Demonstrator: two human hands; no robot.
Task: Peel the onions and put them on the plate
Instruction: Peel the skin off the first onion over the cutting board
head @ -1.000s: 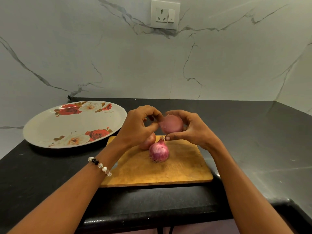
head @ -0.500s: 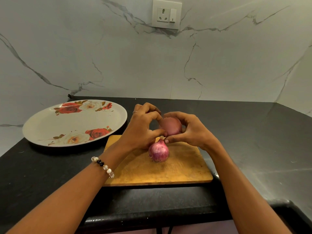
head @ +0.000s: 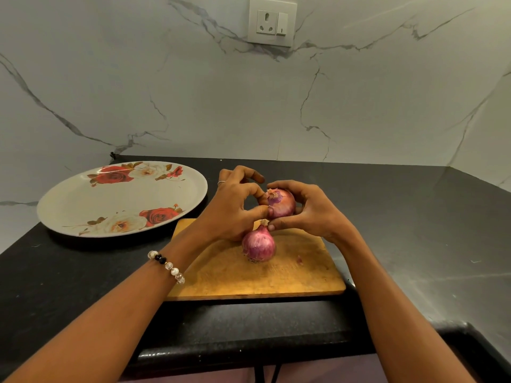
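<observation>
Both hands hold a pink onion (head: 280, 204) above the wooden cutting board (head: 290, 275). My right hand (head: 309, 211) cups it from the right and below. My left hand (head: 235, 208) pinches the skin at its left side with thumb and forefinger. The onion's dry tip faces me, with a patch of purple showing. A second, unpeeled pink onion (head: 259, 244) stands on the board just below the hands. The floral plate (head: 83, 208) lies to the left with nothing on it. My left hand hides the board's far-left part.
The board sits on a black counter (head: 414, 244), close to its front edge. A marble wall with a socket (head: 272, 22) stands behind. A small skin scrap (head: 299, 259) lies on the board's right part.
The held onion has turned so its dry tip and a purple patch now face me. My left hand's pinch has shifted on its left side. A third onion seen behind my left hand earlier is hidden now.
</observation>
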